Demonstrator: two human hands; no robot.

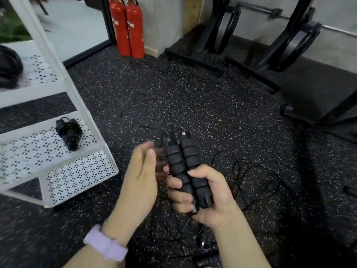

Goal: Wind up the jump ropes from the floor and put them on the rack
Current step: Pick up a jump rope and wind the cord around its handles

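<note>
My right hand (202, 192) grips two black ribbed jump rope handles (185, 163) side by side, their tops pointing away from me. A thin black rope (139, 124) runs from the handle tops out over the speckled floor. My left hand (141, 176) hovers just left of the handles with its fingers straight, blurred, holding nothing that I can see. More thin rope loops (251, 171) lie on the floor to the right and below my hands. A wound black jump rope (69, 133) lies on the white perforated rack (81, 175) at the left.
Two red fire extinguishers (127, 28) stand against the far wall. Black weight-plate stands (289, 47) fill the back right. A dark coiled object (9, 66) sits on the rack's upper shelf. Another handle end (204, 244) lies on the floor by my right forearm.
</note>
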